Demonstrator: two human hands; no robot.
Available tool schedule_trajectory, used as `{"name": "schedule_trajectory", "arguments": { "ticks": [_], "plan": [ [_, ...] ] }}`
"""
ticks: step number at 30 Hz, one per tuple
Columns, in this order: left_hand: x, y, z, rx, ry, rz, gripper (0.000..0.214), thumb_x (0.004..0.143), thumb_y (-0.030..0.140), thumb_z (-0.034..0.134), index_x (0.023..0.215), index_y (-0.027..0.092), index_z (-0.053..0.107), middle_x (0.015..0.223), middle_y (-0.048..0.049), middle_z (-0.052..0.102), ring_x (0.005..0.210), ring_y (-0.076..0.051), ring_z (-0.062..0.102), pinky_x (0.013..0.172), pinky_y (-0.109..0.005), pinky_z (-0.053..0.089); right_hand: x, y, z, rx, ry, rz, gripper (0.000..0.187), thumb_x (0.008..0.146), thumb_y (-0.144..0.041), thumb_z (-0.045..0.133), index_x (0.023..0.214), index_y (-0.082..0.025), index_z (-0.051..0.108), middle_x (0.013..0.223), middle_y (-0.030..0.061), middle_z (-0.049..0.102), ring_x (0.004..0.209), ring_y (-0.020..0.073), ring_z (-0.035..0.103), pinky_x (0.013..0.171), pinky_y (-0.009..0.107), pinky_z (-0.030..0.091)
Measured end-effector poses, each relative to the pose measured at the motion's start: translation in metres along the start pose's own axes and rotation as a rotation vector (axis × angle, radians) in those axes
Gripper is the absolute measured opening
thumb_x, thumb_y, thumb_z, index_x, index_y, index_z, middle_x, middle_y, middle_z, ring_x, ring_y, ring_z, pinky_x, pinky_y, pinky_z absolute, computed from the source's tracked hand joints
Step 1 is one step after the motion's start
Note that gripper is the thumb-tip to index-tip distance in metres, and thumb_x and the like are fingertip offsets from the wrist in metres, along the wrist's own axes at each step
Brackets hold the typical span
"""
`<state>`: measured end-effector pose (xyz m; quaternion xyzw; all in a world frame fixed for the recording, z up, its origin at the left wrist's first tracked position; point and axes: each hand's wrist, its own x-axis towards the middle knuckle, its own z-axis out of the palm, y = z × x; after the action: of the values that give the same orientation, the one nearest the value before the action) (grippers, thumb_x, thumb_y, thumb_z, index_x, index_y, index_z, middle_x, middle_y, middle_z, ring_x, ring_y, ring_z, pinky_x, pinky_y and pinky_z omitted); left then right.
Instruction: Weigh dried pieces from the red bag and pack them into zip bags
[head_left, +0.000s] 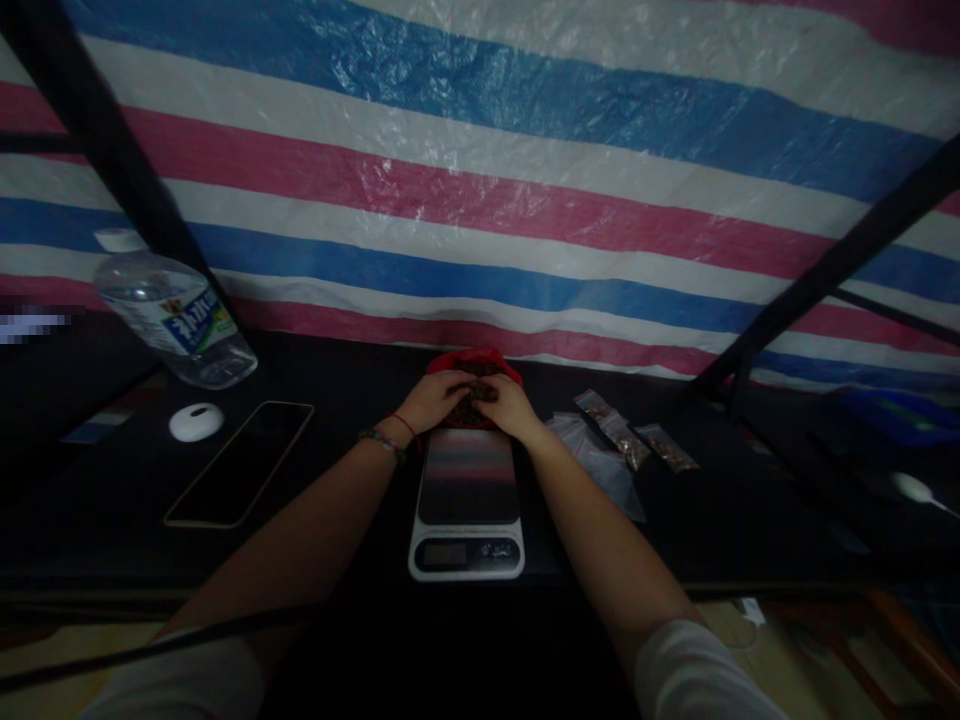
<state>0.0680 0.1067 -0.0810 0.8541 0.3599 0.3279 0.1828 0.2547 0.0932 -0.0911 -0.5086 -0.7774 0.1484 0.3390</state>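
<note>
A red bag [474,356] with its mouth open stands at the back of the desk, filled with small brown dried bits [480,370]. Over its left side is my left hand [441,395], fingers curled inward into the bits. From the right, my right hand [508,402] reaches in too, its fingers bent and closed among the bits. The fingertips are partly hidden in the dim light. Directly in front of the bag lies a white kitchen scale [469,490] with a dark, bare plate; its display shows no readable number.
Right of the scale lie clear zip bags [611,475], with several filled sachets [667,448] beside them. At left are a phone [240,465], a white earbud case-like object [196,422] and a plastic bottle [176,310]. Striped sheeting [480,230] hangs behind; black frame bars [825,270] slant at both sides.
</note>
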Motion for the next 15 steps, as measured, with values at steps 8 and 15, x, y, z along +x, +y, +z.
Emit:
{"name": "schedule_trajectory", "arguments": {
  "ticks": [8, 15],
  "plan": [
    [0.0001, -0.0013, 0.0055, -0.013, 0.075, -0.008, 0.034, 0.088, 0.023, 0.046, 0.119, 0.017, 0.061, 0.120, -0.0070, 0.064, 0.110, -0.020, 0.059, 0.101, -0.036, 0.043, 0.0001, 0.0015, 0.0041, 0.214, 0.021, 0.103, 0.036, 0.068, -0.019, 0.067, 0.104, -0.020, 0.065, 0.101, 0.0044, 0.068, 0.092, 0.0193, 0.063, 0.087, 0.035, 0.049],
    [0.0006, -0.0012, 0.0050, 0.023, 0.086, 0.032, 0.029, 0.087, 0.024, 0.049, 0.111, 0.018, 0.065, 0.113, -0.0063, 0.066, 0.107, -0.019, 0.060, 0.099, -0.037, 0.045, -0.0001, 0.0032, 0.0056, 0.261, 0.018, 0.138, 0.047, 0.069, -0.017, 0.066, 0.115, -0.021, 0.060, 0.106, 0.0043, 0.067, 0.096, 0.0188, 0.063, 0.089, 0.035, 0.049]
  ]
}}
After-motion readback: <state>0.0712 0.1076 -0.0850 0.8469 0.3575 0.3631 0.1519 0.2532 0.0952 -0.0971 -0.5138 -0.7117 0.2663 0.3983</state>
